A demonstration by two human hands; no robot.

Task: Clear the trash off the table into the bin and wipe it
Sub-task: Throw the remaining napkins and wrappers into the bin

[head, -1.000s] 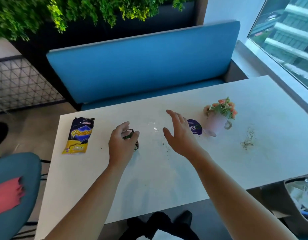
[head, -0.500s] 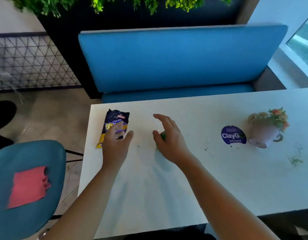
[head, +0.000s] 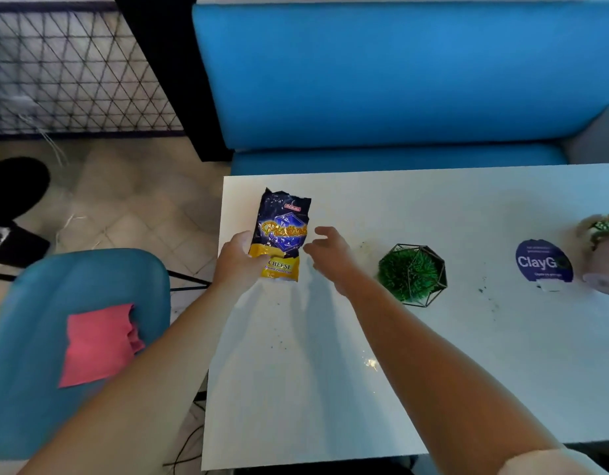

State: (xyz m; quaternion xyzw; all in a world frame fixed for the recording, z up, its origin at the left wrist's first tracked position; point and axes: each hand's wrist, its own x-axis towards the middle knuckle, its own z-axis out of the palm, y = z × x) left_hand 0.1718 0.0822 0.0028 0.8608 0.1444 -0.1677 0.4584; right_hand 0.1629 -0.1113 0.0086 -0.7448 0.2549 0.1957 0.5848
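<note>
The left hand (head: 239, 265), only reaching half a second ago, now grips the Piattos chip bag (head: 282, 231) near the worktop's (head: 433, 371) left edge. The right hand (head: 330, 253) has let go of the wire-caged plant (head: 411, 274) and hovers open beside the bag. Binning the bag looks to be next.

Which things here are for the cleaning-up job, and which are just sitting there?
For the job: chip bag, held in the left hand; crumbs on the table; pink cloth.

Just there: green plant; flower pot; chair; bench.
</note>
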